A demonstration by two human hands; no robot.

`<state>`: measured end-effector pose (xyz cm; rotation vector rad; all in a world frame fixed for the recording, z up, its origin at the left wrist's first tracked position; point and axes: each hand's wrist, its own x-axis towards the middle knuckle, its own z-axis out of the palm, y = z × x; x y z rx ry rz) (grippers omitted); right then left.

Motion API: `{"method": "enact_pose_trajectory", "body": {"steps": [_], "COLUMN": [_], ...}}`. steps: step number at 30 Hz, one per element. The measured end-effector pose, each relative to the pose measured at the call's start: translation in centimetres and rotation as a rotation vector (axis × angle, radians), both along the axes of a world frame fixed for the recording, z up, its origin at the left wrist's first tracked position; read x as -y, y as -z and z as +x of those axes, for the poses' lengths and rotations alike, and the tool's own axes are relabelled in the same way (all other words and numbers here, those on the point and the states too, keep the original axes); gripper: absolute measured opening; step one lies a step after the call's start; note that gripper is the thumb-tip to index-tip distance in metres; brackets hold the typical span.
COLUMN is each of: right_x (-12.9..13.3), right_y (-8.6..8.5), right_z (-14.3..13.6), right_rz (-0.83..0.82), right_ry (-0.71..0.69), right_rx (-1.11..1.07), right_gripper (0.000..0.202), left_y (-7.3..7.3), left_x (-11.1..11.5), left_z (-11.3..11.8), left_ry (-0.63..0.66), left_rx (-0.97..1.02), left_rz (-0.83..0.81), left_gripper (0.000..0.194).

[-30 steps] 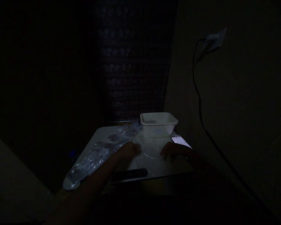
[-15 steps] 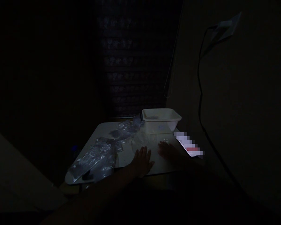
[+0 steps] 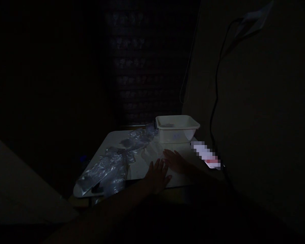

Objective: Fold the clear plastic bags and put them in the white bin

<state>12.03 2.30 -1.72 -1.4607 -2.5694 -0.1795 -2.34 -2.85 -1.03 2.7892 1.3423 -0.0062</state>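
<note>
— How does the left hand point(image 3: 156, 174) look?
— Open, palm down with the fingers spread, and gripping nothing. The right hand point(image 3: 175, 161) is just beside it, fingers stretched out, with no grip that I can see (it's very dark in here).
— And the clear plastic sheet point(image 3: 152, 150)?
— Flat on the desk point(image 3: 138, 172), by the fingertips, with crumpled plastic point(image 3: 113, 169) to its left and a white tub point(image 3: 176, 136) just beyond it
</note>
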Motion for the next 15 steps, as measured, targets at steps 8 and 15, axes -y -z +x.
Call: {"method": "enact_pose_trajectory", "body": {"steps": [8, 15], "right_x": [-0.5, -0.2], "right_y": [-1.3, -2.3], "right_z": [2.1, 6.2], "right_rz": [0.038, -0.004], "right_ry": [0.181, 0.618], "right_rx": [-0.046, -0.117], "right_gripper": [0.039, 0.025], "left_y": [-1.1, -2.1], "left_x": [0.0, 1.3], "left_z": [0.1, 1.1], "left_ry": [-0.011, 0.099], "left_rx": [-0.011, 0.032], "left_rz": [-0.016, 0.022], "left_gripper": [0.057, 0.054]}}
